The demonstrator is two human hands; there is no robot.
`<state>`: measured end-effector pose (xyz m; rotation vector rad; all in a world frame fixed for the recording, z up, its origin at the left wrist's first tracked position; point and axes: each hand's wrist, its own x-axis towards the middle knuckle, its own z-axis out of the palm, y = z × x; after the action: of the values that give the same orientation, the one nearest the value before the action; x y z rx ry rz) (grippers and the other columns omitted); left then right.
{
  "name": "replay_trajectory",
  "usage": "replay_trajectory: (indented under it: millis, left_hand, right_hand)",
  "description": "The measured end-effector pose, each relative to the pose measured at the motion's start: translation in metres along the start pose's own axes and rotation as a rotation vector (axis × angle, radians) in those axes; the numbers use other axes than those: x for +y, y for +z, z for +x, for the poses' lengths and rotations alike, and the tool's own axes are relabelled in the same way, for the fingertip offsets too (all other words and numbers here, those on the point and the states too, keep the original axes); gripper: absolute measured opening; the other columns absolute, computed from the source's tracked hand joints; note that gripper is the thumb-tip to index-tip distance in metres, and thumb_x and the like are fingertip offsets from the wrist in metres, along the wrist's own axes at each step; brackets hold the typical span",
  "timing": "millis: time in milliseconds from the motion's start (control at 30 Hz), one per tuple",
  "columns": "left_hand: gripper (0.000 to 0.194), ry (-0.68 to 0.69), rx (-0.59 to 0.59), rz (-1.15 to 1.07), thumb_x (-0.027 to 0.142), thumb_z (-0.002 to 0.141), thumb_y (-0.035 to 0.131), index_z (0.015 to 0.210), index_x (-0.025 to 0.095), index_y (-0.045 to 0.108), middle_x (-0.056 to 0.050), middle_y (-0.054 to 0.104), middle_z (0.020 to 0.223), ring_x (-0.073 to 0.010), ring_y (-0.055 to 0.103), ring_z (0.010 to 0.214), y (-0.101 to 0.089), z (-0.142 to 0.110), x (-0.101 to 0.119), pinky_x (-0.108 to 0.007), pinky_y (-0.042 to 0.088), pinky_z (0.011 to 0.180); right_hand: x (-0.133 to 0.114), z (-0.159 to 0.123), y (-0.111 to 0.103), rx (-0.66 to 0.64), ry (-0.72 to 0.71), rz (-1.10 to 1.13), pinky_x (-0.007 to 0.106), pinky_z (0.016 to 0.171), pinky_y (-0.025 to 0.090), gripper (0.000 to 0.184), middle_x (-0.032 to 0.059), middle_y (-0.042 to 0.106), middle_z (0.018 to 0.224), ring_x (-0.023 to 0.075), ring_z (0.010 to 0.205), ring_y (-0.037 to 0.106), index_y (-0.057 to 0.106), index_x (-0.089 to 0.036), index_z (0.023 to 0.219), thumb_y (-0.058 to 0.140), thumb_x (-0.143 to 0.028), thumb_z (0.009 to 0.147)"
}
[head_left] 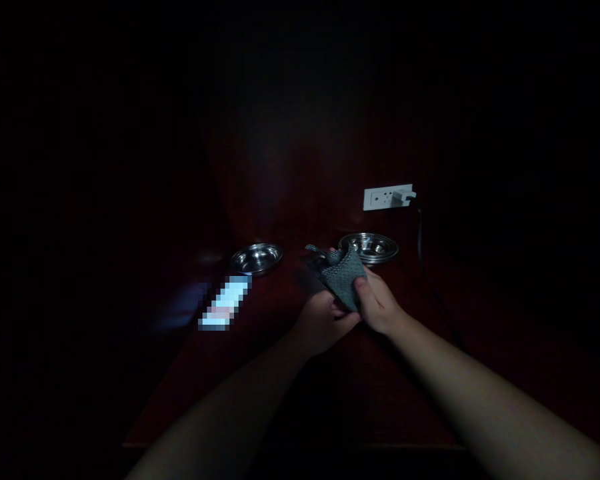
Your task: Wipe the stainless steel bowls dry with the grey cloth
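A grey-green cloth (347,275) with a bumpy weave is bunched between my two hands above the table. My right hand (379,303) grips its right side, the thumb pressed on the weave. Closed low on the left is my left hand (323,323), its fingers curled around a dark, shiny flat thing (314,268) that shows past the cloth's left edge. The cloth covers most of that thing, so its kind is unclear. Just behind my right hand sits a stack of round steel dishes (370,248).
One shallow steel bowl (257,258) stands on the left of the dark red table (190,387). Near it lies a glowing, pixelated phone-shaped screen (225,303). A white wall socket (387,197) has a plug in it, and a cable (420,237) hangs down beside it. The surroundings are very dark.
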<state>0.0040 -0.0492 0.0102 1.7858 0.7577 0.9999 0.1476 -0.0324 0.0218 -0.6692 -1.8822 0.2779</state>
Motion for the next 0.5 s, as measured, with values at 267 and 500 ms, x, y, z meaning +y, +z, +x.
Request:
replay_trajectory:
  millis: [267, 500]
  left_hand:
    - [0.013, 0.102, 0.063, 0.199, 0.021, 0.072, 0.062, 0.082, 0.015, 0.057, -0.006, 0.068, 0.085, -0.0164, 0.065, 0.077, -0.003, -0.002, 0.006, -0.027, 0.052, 0.071]
    - [0.017, 0.103, 0.081, 0.173, 0.02, 0.072, 0.062, 0.086, 0.015, 0.055, -0.006, 0.067, 0.086, -0.0159, 0.065, 0.077, -0.004, -0.004, 0.005, -0.027, 0.053, 0.071]
  right_hand:
    - [0.008, 0.002, 0.0, 0.024, 0.077, -0.112, 0.044, 0.101, 0.035, 0.048, 0.0123, 0.048, 0.133, 0.0277, 0.12, 0.046, 0.043, -0.016, 0.13, 0.044, -0.038, 0.088]
    - [0.012, 0.001, 0.0, 0.006, 0.104, -0.068, 0.042, 0.096, 0.039, 0.049, 0.0125, 0.052, 0.125, 0.0255, 0.113, 0.05, 0.039, -0.017, 0.13, 0.044, -0.039, 0.087]
